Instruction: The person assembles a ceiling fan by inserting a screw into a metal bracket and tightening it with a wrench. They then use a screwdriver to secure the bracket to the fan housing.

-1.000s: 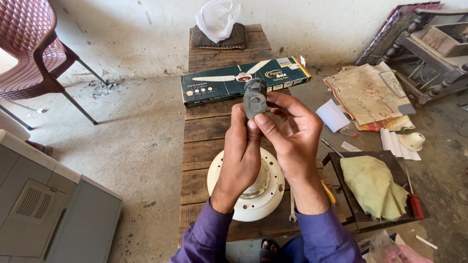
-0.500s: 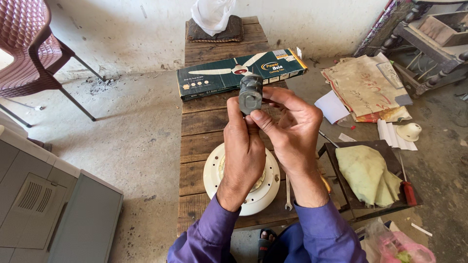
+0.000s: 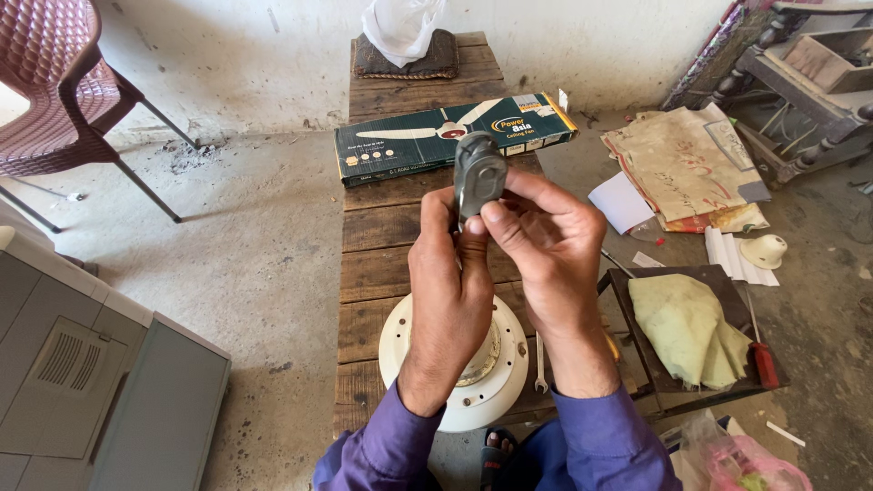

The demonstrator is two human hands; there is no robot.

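A wooden bench carries a green box, white fan motor, spanner and cushion.

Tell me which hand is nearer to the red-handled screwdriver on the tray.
Right. The right hand is raised over the bench, on the side toward the screwdriver. The left hand sits farther away, on the other side of the grey part that both hands hold.

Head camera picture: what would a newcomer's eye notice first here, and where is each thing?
First, the small grey metal part at the centre, held up by both the left hand and the right hand above a narrow wooden table. Under the wrists a round white fan motor housing lies on the near end of the table. Behind the hands, a long dark green box lies across it.
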